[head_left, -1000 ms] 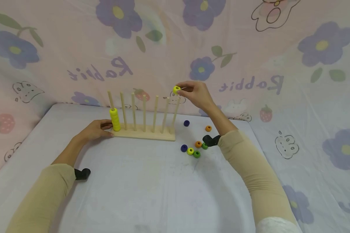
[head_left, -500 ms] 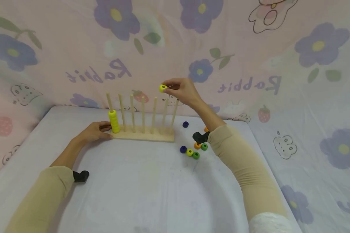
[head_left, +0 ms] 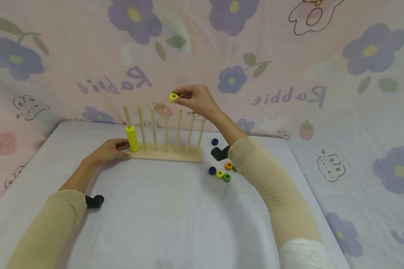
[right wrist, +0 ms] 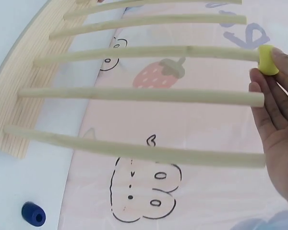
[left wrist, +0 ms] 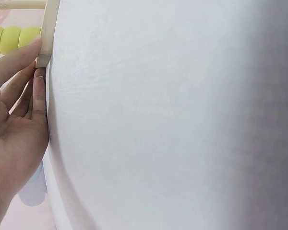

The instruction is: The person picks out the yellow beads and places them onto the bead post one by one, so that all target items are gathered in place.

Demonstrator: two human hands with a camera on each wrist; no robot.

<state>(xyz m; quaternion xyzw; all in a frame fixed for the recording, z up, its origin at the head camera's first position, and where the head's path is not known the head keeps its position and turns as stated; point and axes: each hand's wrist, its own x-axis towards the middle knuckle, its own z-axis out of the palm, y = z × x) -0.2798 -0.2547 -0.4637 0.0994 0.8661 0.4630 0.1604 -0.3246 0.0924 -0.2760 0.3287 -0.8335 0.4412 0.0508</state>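
Observation:
A wooden peg rack (head_left: 168,155) with a row of upright pegs stands toward the back of the table. Its leftmost peg carries a stack of yellow beads (head_left: 132,139). My left hand (head_left: 109,152) holds the left end of the rack's base, thumb and fingers against it; the left wrist view shows the fingertips at the base's end (left wrist: 46,36). Above the middle pegs, my right hand (head_left: 196,100) pinches a yellow bead (head_left: 173,98) between thumb and fingers, its hole visible. In the right wrist view that bead (right wrist: 267,60) appears near the peg tips.
Loose beads lie right of the rack: a dark blue bead (head_left: 214,142) further back, and another blue bead (head_left: 212,170), a yellow bead (head_left: 220,174), a green bead (head_left: 227,177) and an orange bead (head_left: 228,166) nearer. The right forearm partly covers another green bead (head_left: 235,169).
My right hand has moved left with the yellow bead, from above the rack's right end to above its middle pegs. The left hand stays on the base.

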